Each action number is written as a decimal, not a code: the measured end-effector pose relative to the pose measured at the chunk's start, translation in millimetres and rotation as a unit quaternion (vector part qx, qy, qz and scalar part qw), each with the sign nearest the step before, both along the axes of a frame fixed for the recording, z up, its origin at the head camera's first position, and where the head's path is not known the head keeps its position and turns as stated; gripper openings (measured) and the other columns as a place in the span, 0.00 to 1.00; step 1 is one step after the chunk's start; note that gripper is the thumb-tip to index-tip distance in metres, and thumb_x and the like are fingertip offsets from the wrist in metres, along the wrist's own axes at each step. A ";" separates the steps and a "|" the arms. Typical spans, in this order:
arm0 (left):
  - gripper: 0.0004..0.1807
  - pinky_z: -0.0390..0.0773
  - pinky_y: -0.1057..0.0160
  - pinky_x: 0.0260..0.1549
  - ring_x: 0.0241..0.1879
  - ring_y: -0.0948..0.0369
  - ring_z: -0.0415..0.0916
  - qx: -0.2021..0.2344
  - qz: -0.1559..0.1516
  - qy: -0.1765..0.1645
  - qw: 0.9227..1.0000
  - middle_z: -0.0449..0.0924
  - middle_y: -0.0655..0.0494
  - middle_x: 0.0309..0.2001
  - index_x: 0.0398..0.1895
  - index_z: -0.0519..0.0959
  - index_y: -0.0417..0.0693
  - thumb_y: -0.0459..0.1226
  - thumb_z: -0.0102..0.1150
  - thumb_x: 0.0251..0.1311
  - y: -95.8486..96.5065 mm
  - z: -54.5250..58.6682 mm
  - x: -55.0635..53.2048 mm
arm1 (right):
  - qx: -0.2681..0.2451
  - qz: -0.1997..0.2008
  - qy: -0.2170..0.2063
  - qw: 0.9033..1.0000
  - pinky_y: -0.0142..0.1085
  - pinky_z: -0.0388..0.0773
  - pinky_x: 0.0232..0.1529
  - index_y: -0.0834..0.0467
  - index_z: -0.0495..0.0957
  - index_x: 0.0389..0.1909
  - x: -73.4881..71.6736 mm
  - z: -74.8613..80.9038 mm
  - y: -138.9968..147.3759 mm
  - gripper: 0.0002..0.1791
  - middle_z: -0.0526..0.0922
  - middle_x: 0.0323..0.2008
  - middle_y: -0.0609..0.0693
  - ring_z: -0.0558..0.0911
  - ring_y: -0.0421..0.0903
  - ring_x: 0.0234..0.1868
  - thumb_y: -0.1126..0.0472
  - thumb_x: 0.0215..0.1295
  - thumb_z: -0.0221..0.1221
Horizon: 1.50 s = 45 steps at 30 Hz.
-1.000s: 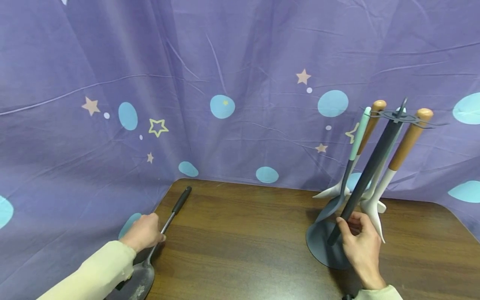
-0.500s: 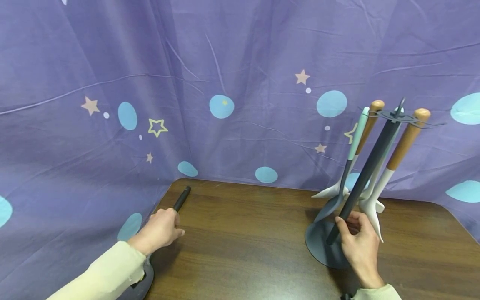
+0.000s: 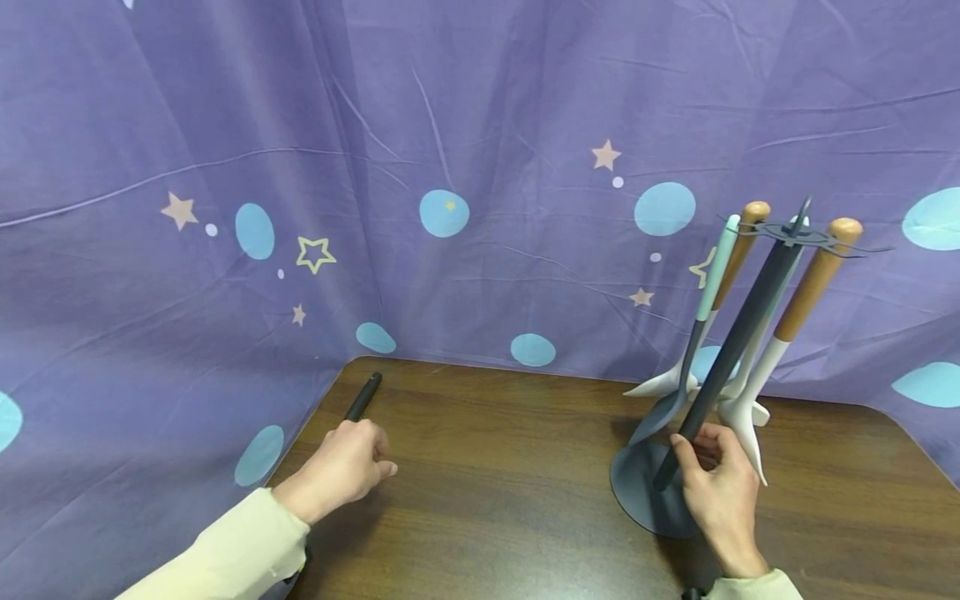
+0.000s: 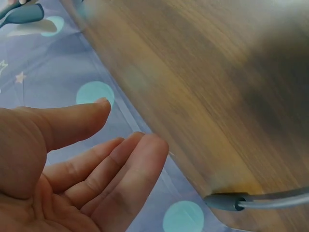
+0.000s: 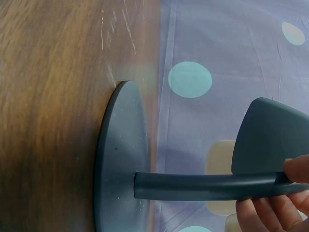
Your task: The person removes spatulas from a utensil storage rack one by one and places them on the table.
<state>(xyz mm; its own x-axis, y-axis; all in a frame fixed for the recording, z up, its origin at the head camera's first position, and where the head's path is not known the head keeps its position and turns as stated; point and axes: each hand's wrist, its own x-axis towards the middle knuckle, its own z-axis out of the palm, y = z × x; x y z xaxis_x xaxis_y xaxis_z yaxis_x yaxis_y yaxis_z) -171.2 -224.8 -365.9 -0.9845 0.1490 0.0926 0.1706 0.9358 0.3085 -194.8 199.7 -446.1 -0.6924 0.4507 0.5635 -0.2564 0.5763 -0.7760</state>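
My left hand (image 3: 341,471) hovers over the left side of the table, holding nothing, fingers loosely bent and thumb apart from them. Just beyond it shows the black handle (image 3: 363,397) of a long metal spatula; my arm and hand hide most of the rest. That handle end and part of its shaft (image 4: 270,202) appear low right in the left wrist view. With thumb and fingers, my right hand (image 3: 722,492) grips the dark pole (image 3: 735,358) of a utensil stand low down, above its round base (image 3: 637,492). The base sits flat on the table.
From the stand's hooked ring (image 3: 802,235) hang several utensils, including a grey turner (image 3: 663,414) with a mint handle and white ones with wooden handles (image 3: 813,292). A purple patterned curtain (image 3: 480,292) borders the wooden table (image 3: 495,483) at the back and left.
My left hand has let go of the spatula's shaft and moved up and right from it. The right hand stays on the pole; the stand has hardly moved.
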 end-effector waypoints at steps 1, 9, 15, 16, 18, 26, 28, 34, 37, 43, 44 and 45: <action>0.14 0.70 0.60 0.19 0.18 0.62 0.68 0.002 -0.003 0.000 1.000 0.71 0.63 0.15 0.14 0.75 0.50 0.36 0.72 0.46 1.7 -0.3 0.3 | 0.001 0.000 0.000 1.000 0.13 0.71 0.31 0.64 0.77 0.36 0.1 0.0 0.0 0.11 0.84 0.30 0.57 0.74 0.19 0.26 0.70 0.53 0.68; 0.12 0.69 0.61 0.19 0.18 0.64 0.67 0.009 -0.016 0.012 1.000 0.71 0.63 0.15 0.17 0.77 0.49 0.37 0.73 0.45 14.1 -3.9 2.8 | 0.002 0.001 0.005 1.000 0.14 0.71 0.30 0.65 0.77 0.36 -0.2 0.0 0.0 0.11 0.84 0.29 0.57 0.74 0.19 0.26 0.71 0.52 0.68; 0.12 0.69 0.60 0.19 0.18 0.63 0.67 0.024 -0.019 0.022 0.999 0.72 0.64 0.16 0.16 0.76 0.50 0.37 0.74 0.44 21.2 -4.5 3.9 | 0.000 0.004 0.006 1.000 0.14 0.71 0.31 0.65 0.77 0.35 -0.4 -0.5 -0.3 0.10 0.83 0.29 0.56 0.75 0.21 0.26 0.71 0.53 0.67; 0.11 0.71 0.60 0.20 0.19 0.64 0.68 0.026 -0.019 0.024 0.999 0.73 0.64 0.17 0.18 0.78 0.49 0.37 0.74 0.44 22.3 -4.7 4.0 | -0.002 0.005 0.006 1.000 0.14 0.71 0.31 0.65 0.77 0.35 -0.4 -0.5 -0.4 0.10 0.83 0.29 0.56 0.75 0.21 0.26 0.71 0.53 0.67; 0.09 0.72 0.60 0.21 0.19 0.64 0.69 0.030 -0.020 0.021 0.999 0.74 0.64 0.18 0.20 0.80 0.48 0.37 0.74 0.44 24.4 -4.9 3.7 | -0.002 0.005 0.006 1.000 0.14 0.71 0.31 0.65 0.77 0.35 -0.5 -0.4 -0.6 0.10 0.84 0.29 0.56 0.75 0.21 0.26 0.71 0.53 0.67; 0.08 0.75 0.60 0.24 0.21 0.66 0.71 0.047 -0.037 0.019 0.998 0.77 0.63 0.20 0.24 0.81 0.48 0.37 0.73 0.45 32.6 -4.3 3.8 | -0.004 0.006 0.001 1.000 0.14 0.71 0.31 0.65 0.77 0.35 -0.7 -0.7 -1.1 0.10 0.84 0.30 0.57 0.74 0.21 0.26 0.71 0.53 0.67; 0.08 0.75 0.59 0.25 0.22 0.66 0.72 0.047 -0.043 0.020 0.998 0.78 0.62 0.21 0.24 0.81 0.47 0.37 0.73 0.45 35.4 -2.5 4.5 | -0.004 0.005 -0.001 1.000 0.14 0.71 0.31 0.64 0.77 0.36 -0.6 -0.9 -1.1 0.10 0.83 0.30 0.56 0.74 0.20 0.26 0.70 0.53 0.67; 0.09 0.76 0.57 0.27 0.24 0.65 0.74 0.047 -0.058 0.023 0.997 0.80 0.59 0.24 0.27 0.82 0.46 0.37 0.73 0.46 45.6 0.7 4.9 | -0.001 0.004 -0.004 1.000 0.14 0.72 0.31 0.64 0.77 0.36 -0.1 -0.5 -0.2 0.11 0.83 0.30 0.56 0.74 0.20 0.27 0.70 0.53 0.67; 0.08 0.74 0.59 0.24 0.22 0.65 0.71 0.048 -0.073 0.026 0.996 0.78 0.61 0.22 0.26 0.81 0.47 0.38 0.72 0.46 50.5 0.7 3.6 | 0.000 0.003 -0.007 1.000 0.14 0.72 0.32 0.64 0.77 0.36 -0.2 -0.4 0.0 0.11 0.83 0.30 0.56 0.74 0.20 0.27 0.69 0.53 0.67; 0.10 0.76 0.57 0.27 0.24 0.64 0.75 0.057 -0.095 0.029 0.993 0.81 0.57 0.25 0.30 0.83 0.43 0.38 0.71 0.48 60.9 1.8 2.1 | -0.001 0.003 -0.009 1.000 0.14 0.71 0.31 0.64 0.77 0.36 -0.5 -0.5 0.2 0.10 0.84 0.30 0.56 0.74 0.20 0.27 0.69 0.54 0.67; 0.10 0.77 0.57 0.28 0.25 0.64 0.75 0.059 -0.097 0.029 0.993 0.82 0.56 0.26 0.31 0.83 0.43 0.38 0.71 0.48 62.5 2.1 1.9 | -0.001 0.003 -0.008 1.000 0.14 0.71 0.32 0.64 0.77 0.36 -0.6 -0.5 0.3 0.11 0.84 0.30 0.56 0.74 0.20 0.27 0.70 0.54 0.67; 0.11 0.77 0.56 0.29 0.26 0.63 0.76 0.059 -0.098 0.029 0.993 0.82 0.55 0.27 0.32 0.83 0.42 0.38 0.71 0.48 63.8 2.1 1.7 | 0.000 0.003 -0.007 1.000 0.14 0.71 0.32 0.64 0.77 0.36 -0.7 -0.5 0.4 0.11 0.84 0.30 0.56 0.74 0.20 0.27 0.70 0.54 0.67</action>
<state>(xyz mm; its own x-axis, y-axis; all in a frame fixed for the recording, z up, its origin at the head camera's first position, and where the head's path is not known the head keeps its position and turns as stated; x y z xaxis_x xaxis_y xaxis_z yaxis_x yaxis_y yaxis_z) -169.6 -161.0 -363.8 -0.9300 0.3223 0.1767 0.3670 0.8404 0.3988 -195.5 200.0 -446.6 -0.7033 0.4468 0.5529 -0.2483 0.5744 -0.7800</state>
